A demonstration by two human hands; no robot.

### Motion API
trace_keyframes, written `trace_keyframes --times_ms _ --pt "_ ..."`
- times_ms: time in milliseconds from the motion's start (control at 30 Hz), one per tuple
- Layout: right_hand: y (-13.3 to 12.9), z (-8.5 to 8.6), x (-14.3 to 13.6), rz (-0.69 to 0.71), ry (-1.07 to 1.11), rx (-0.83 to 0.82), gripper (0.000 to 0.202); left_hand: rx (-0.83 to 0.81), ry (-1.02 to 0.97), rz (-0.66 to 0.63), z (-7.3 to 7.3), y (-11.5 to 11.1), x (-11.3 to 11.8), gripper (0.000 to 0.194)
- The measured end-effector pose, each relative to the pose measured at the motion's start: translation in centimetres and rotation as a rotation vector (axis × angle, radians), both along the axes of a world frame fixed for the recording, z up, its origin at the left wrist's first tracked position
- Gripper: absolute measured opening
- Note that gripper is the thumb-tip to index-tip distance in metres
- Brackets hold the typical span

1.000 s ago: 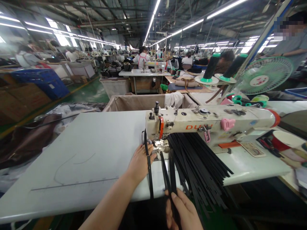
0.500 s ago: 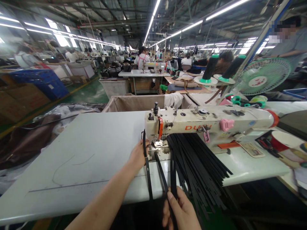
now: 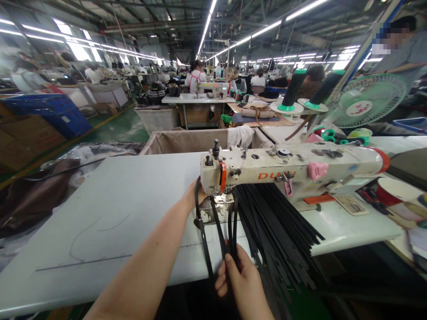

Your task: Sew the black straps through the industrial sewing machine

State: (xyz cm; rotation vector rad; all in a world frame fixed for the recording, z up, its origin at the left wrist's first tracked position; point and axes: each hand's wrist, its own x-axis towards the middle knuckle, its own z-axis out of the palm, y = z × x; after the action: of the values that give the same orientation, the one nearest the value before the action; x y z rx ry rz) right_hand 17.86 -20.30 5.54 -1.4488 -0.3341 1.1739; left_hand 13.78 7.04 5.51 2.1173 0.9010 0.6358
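A white sewing machine (image 3: 267, 166) with orange lettering stands on the pale table. My left hand (image 3: 192, 195) is beside and partly behind the machine's head, at the left of the needle area; its fingers are hidden. A black strap (image 3: 205, 249) loops past that hand and hangs over the table's front edge. My right hand (image 3: 238, 271) is closed on black straps (image 3: 232, 226) in front of the metal needle plate (image 3: 223, 199). Right of it, a fanned bundle of black strips (image 3: 276, 231) lies under the machine's arm and hangs over the edge.
Behind the table is a cloth-lined bin (image 3: 187, 141). Black thread spools (image 3: 295, 89) and a green fan (image 3: 367, 104) stand at the back right. A red-and-white container (image 3: 395, 191) is at the right. Other people work in the background.
My right hand has moved slightly up toward the needle plate with the straps. My left hand has shifted a little up and left, further behind the machine's head.
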Motion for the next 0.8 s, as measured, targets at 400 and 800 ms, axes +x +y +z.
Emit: trace_keyframes --times_ms 400,800 --pt "0.8 -0.2 -0.2 -0.002 -0.025 -0.034 0.099 -0.102 -0.043 0.171 1.8 -1.8 0.4 0.033" --pt "0.8 -3.3 -0.3 -0.068 0.014 0.059 0.07 -0.053 -0.155 0.172 -1.8 -1.0 0.2 0.033"
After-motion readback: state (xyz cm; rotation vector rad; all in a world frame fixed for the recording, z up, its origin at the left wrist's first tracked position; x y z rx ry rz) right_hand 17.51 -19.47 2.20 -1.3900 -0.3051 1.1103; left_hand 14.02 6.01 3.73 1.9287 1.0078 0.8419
